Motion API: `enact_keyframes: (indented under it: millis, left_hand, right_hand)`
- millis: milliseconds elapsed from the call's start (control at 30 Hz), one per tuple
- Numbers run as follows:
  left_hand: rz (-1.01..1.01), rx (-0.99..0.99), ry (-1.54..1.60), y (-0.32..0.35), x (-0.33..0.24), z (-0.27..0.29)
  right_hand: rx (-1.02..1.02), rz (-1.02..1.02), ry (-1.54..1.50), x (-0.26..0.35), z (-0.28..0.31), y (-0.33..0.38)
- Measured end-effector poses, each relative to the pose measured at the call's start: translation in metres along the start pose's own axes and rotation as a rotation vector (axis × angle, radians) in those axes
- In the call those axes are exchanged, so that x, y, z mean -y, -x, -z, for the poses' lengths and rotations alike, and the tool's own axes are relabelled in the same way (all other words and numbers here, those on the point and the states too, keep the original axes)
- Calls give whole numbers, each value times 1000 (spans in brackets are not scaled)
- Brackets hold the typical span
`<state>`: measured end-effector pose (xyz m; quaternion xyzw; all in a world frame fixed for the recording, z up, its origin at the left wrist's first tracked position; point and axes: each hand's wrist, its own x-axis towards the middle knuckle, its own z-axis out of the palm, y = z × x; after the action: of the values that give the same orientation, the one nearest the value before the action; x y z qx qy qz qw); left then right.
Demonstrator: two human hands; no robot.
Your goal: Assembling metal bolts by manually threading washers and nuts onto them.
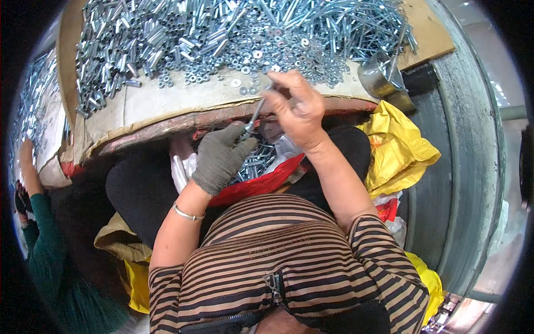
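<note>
A slim metal bolt [257, 113] slants up between my two hands, just off the near edge of the worktable. My left hand [219, 156], in a grey knitted glove, is closed around its thicker lower end. At the upper end, the bare thumb and index finger of my right hand [300, 108] pinch the rod; whether a small part sits between these fingertips I cannot make out. Below the hands, an open sack [261, 182] with a red edge lies in my lap, holding many similar bolts [256, 162]. Loose washers and nuts [245, 69] lie on the table just beyond my right fingertips.
Heaped on the table are metal sleeves [139, 33] at left and long thin rods [356, 28] at right. A metal can [378, 72] lies tilted at the right corner beside a yellow bag [395, 150]. At far left, a co-worker's green sleeve [47, 239] shows near another heap.
</note>
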<state>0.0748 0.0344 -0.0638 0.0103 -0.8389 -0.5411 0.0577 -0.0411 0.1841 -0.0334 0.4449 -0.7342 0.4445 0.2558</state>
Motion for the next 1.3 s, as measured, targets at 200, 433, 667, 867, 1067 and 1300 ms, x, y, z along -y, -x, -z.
enact_keyframes:
  millis: [200,433,667,867,1067,1300]
  left_hand:
    - [-49,-58,-41,-4,-6,18]
    - [-159,21,-162,-2,0,20]
    - [211,-516,117,-12,8,68]
    - [-103,-373,-216,0,0,35]
    - [-193,-260,-391,1,-3,27]
    - [-344,-292,-585,2,-5,20]
  right_hand:
    - [219,-703,-836,22,17,-6]
    - [454,-507,-653,24,-36,-10]
    - [284,-323,-726,57,-36,-10]
    - [222,-563,-848,51,-37,-15]
    - [187,-599,-344,35,-20,-10]
    - [412,-559,-208,39,-6,-21]
